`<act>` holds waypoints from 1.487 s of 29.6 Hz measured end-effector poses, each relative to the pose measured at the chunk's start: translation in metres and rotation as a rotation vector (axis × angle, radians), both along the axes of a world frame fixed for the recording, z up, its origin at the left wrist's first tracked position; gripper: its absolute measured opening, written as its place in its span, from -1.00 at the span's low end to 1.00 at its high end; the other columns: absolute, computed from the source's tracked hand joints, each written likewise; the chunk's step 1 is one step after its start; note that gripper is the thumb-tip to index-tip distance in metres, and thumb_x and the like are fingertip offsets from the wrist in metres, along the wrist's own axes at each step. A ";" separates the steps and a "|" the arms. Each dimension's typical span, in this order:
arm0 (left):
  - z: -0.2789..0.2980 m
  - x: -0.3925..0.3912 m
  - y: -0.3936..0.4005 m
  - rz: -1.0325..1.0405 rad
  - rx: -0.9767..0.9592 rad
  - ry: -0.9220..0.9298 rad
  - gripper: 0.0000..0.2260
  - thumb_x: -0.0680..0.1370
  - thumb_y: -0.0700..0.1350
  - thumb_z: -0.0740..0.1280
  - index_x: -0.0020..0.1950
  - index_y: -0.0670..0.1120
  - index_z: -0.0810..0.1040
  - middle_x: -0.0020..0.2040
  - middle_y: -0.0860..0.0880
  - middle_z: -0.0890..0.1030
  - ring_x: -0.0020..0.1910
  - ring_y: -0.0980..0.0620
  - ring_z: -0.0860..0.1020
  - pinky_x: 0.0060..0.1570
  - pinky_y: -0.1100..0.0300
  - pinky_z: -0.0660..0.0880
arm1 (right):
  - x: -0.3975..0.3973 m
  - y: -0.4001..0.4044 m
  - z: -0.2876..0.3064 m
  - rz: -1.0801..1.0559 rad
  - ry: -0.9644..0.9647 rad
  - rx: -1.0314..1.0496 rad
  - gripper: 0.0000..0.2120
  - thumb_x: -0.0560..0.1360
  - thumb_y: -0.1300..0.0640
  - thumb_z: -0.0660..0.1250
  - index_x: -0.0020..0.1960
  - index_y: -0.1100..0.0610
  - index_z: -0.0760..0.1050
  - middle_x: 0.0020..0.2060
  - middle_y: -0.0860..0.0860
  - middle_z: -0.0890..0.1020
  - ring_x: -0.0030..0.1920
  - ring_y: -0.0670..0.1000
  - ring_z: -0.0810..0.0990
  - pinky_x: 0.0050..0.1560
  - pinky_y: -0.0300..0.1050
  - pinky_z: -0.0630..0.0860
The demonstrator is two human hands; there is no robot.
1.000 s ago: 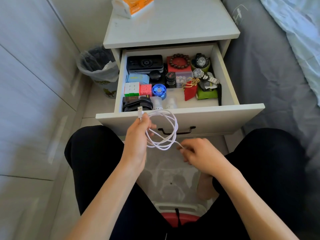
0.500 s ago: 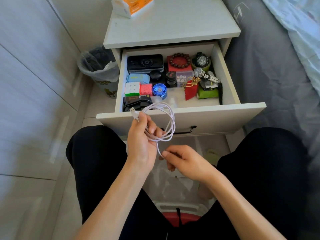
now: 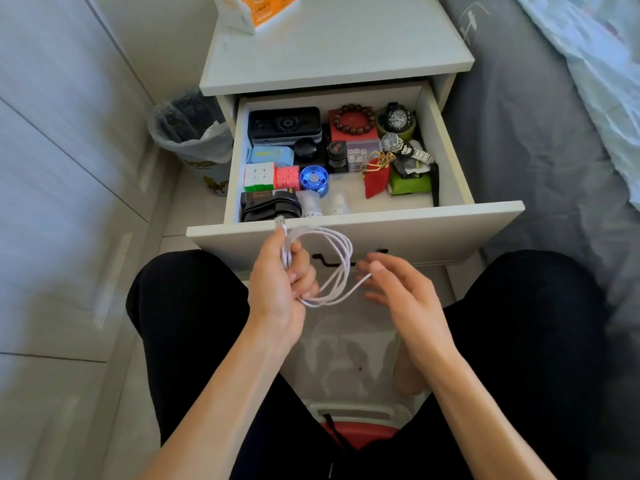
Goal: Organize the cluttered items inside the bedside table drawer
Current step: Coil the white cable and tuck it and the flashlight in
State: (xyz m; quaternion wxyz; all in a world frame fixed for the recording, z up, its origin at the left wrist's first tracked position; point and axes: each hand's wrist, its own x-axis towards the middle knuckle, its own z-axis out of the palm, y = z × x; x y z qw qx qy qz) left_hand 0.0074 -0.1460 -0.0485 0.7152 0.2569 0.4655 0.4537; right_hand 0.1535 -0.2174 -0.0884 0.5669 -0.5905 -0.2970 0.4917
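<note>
My left hand point(image 3: 280, 282) grips a coiled white USB cable point(image 3: 341, 251) in front of the open drawer point(image 3: 363, 225), with the plug end sticking up above my fingers. My right hand point(image 3: 398, 289) is beside the loops, its fingertips holding the cable's loose end. Inside the drawer lie a black case point(image 3: 284, 124), a red box with a bead bracelet point(image 3: 353, 121), two watches point(image 3: 398, 133), two puzzle cubes point(image 3: 270, 176), a blue yo-yo point(image 3: 313, 178), a red pouch point(image 3: 375, 176) and a green packet point(image 3: 412, 183).
A lined waste bin point(image 3: 192, 133) stands left of the bedside table point(image 3: 332, 46), which carries an orange tissue pack point(image 3: 263, 8). The bed with grey sheet point(image 3: 540, 150) is on the right. A clear plastic bin point(image 3: 346, 344) sits between my knees.
My right hand rose from below the coil to its right side, laying another loop of cable onto the bundle in my left hand, and its fingers have spread.
</note>
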 end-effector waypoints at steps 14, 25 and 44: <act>-0.019 0.000 -0.012 -0.351 0.085 0.299 -0.63 0.70 0.07 0.11 -0.24 -0.07 0.36 -0.47 -0.02 0.15 -0.56 0.08 0.08 -0.52 0.26 0.08 | -0.015 0.004 0.027 0.227 -0.350 -0.139 -0.68 0.66 0.10 0.17 0.37 0.18 0.40 -0.05 -0.09 0.71 -0.09 -0.13 0.69 0.12 0.05 0.57; -0.040 -0.007 -0.021 -0.289 0.419 0.578 -0.68 0.67 0.11 0.19 -0.13 -0.04 0.55 -0.45 0.05 0.37 -0.46 0.04 0.38 -0.42 0.10 0.38 | -0.004 0.002 0.028 0.311 -0.234 -0.084 -0.77 0.60 0.23 0.15 -0.03 0.09 0.58 -0.43 -0.07 0.47 -0.39 -0.07 0.45 -0.21 -0.14 0.45; -0.036 -0.001 -0.032 -0.272 0.739 0.635 -0.78 0.67 0.13 0.08 0.00 0.07 0.44 -0.31 0.08 0.57 -0.38 0.12 0.52 -0.35 0.28 0.40 | 0.003 0.020 0.041 0.391 -0.210 -0.100 -0.60 0.66 0.01 0.13 -0.34 0.00 0.44 -0.55 -0.11 0.26 -0.55 -0.10 0.18 -0.54 -0.27 0.16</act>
